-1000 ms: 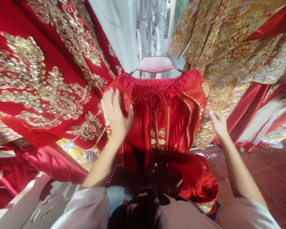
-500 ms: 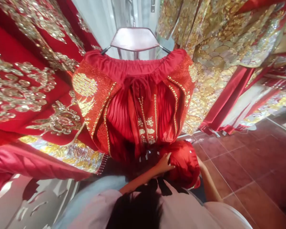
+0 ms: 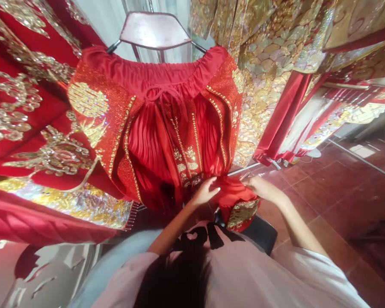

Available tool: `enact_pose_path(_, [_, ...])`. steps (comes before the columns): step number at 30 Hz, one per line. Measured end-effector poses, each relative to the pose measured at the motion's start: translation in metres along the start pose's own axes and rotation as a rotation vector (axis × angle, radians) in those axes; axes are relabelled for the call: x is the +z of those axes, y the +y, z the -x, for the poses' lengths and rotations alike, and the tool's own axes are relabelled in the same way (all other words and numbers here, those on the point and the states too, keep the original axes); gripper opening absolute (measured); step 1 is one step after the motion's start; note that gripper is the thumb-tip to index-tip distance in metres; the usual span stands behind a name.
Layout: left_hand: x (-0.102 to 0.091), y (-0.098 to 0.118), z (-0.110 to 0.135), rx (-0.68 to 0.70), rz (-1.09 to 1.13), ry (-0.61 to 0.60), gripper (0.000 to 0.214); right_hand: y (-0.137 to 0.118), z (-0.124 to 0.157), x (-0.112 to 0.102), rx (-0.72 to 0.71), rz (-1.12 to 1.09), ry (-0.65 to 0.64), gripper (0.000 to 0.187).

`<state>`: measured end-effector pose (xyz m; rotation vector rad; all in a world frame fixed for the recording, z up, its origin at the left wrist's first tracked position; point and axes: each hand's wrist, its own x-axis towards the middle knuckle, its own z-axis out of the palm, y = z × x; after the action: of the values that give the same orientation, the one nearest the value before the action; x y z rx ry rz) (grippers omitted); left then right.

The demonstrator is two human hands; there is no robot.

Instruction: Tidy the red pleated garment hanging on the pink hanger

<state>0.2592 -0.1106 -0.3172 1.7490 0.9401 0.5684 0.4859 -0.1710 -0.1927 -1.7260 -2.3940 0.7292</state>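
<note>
Two hands are working at the lower hem of one red pleated skirt (image 3: 167, 141), which is hanging from one hanger (image 3: 154, 30) with a flat pinkish plate at its top. We are holding the skirt's gathered lower fabric (image 3: 234, 201) between both hands, low in the centre of the view, just above our own chest.

Our left hand (image 3: 205, 193) is resting partly curled, fingers narrow and laid on the red cloth at its left side; we are recording it as gripping the fold. Our right hand (image 3: 259, 187) is lying on the same bunch from the right, fingers bent over the cloth and closed on it. The two hands are sitting near each other, with the red fold between them. One gold embroidered patch (image 3: 242, 213) is showing on the bunched part, hanging just under the right hand.

The skirt is showing one drawstring bow (image 3: 158, 92) at the waistband and two glittering gold-trimmed side panels, the left one (image 3: 93, 111) carrying a large gold emblem. One red garment with gold embroidery (image 3: 25, 128) is hanging to the left, touching the skirt. One gold scale-patterned garment (image 3: 276, 55) is hanging to the right. Red floor tiles (image 3: 340, 188) are lying beneath.
</note>
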Motion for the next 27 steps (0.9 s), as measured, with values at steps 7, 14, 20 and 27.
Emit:
enact_pose_path(7, [-0.095,0.120,0.005,0.462,-0.175,-0.387,0.085,-0.108,0.026,-0.095,-0.553,0.078,0.103,0.028])
enact_pose_path(14, [-0.138,0.172,0.064,0.397,-0.101,0.125,0.031,-0.139,-0.004,-0.124,-0.589,0.014,0.487,0.029])
enact_pose_path(20, [-0.181,0.196,0.138,0.616,-0.580,1.000,0.011,-0.130,-0.060,-0.043,-0.317,-0.072,0.066,0.097])
enact_pose_path(27, [-0.204,0.194,0.179,0.485,-0.587,1.205,0.011,-0.165,-0.085,-0.072,-0.130,0.334,0.038,0.032])
